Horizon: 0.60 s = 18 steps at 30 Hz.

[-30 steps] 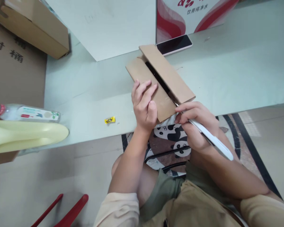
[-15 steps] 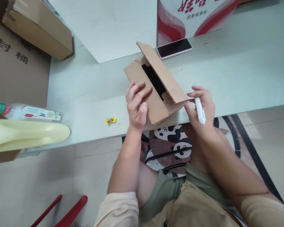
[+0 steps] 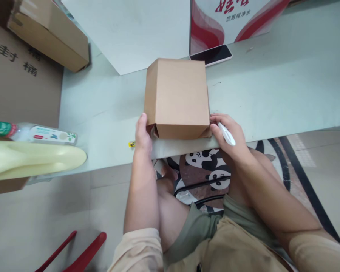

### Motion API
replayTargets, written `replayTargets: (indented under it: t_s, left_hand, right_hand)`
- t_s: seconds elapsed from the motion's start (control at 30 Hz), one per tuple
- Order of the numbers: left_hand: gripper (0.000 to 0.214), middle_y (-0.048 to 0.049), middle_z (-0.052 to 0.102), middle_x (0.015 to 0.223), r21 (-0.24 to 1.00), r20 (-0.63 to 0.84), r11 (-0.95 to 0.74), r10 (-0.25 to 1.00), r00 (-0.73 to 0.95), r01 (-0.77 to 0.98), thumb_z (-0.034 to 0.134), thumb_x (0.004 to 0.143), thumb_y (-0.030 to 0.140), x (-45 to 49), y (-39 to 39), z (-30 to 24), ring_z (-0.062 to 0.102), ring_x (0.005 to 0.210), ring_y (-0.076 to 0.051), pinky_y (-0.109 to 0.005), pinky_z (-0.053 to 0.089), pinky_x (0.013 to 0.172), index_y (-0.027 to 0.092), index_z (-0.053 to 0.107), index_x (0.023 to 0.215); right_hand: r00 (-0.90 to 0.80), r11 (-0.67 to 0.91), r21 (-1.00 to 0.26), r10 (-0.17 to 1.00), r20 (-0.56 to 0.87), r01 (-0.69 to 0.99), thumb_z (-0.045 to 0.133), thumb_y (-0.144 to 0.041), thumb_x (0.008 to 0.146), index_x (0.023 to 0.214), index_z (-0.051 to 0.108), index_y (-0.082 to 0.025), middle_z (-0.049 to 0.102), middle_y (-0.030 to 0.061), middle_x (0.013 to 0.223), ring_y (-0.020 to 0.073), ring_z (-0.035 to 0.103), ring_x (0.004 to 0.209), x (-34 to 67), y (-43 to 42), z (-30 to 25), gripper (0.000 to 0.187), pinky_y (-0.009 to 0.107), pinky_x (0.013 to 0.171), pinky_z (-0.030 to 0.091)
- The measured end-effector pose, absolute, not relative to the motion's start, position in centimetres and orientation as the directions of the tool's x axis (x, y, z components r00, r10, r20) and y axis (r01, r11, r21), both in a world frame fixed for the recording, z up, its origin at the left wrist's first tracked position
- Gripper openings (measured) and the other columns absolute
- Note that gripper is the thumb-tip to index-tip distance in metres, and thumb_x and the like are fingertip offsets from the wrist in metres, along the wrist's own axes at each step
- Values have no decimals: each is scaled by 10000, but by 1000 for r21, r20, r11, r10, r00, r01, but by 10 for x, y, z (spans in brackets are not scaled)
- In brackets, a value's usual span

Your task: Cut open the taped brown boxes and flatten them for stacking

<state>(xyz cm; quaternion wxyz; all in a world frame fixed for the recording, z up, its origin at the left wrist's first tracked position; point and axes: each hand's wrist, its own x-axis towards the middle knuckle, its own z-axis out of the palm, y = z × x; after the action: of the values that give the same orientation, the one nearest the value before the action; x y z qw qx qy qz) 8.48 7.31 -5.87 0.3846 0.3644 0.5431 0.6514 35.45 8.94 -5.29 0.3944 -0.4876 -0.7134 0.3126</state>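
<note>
Carton on pale tabletop. Left hand part-curled at near-left corner, fingers hidden, grip unclear; right hand closed round white-handled tool. Best braced flat, hidden tip angled away from skin.

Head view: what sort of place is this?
Indoors, perhaps a small shop or office, though I can't be sure: cartons at left, a phone on the table, and a tiled floor.
</note>
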Motion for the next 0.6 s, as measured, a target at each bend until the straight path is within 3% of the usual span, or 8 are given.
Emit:
replayTargets:
  t_s: [0.17,0.37,0.5,0.6]
  left_hand:
    - [517,-77,711,1020,973,106,-178,911,-399,-149,730,705,676,98,77,-48,667,1096,-274,-404,498,1008,223,691,952]
    - [451,-47,666,877,965,125,-231,819,-560,-122,795,659,584,97,79,-43,661,880,-206,-327,521,829,188,668,834]
    - [409,-25,631,795,956,100,-255,750,-654,-146,782,675,543,98,78,-43,611,738,-158,-284,493,693,178,636,786]
    - [426,-41,653,829,967,71,-201,800,-596,-154,784,666,560,99,77,-44,630,785,-174,-295,507,726,186,638,806]
  right_hand:
    - [-181,314,-829,949,258,462,689,-551,808,1147,662,-196,650,149,1281,294,656,1106,357,92,-60,492,507,980,534]
    - [-232,379,-828,923,307,412,723,-585,776,914,648,-209,672,112,1107,301,642,1102,358,94,-64,407,494,950,540]
    - [-195,466,-827,884,425,315,728,-563,793,1224,597,-244,633,113,1264,299,604,1207,358,94,-67,552,510,1018,512]
    - [-182,465,-845,885,429,266,739,-549,791,1248,584,-240,655,115,1242,305,627,1186,356,94,-72,573,514,990,533]
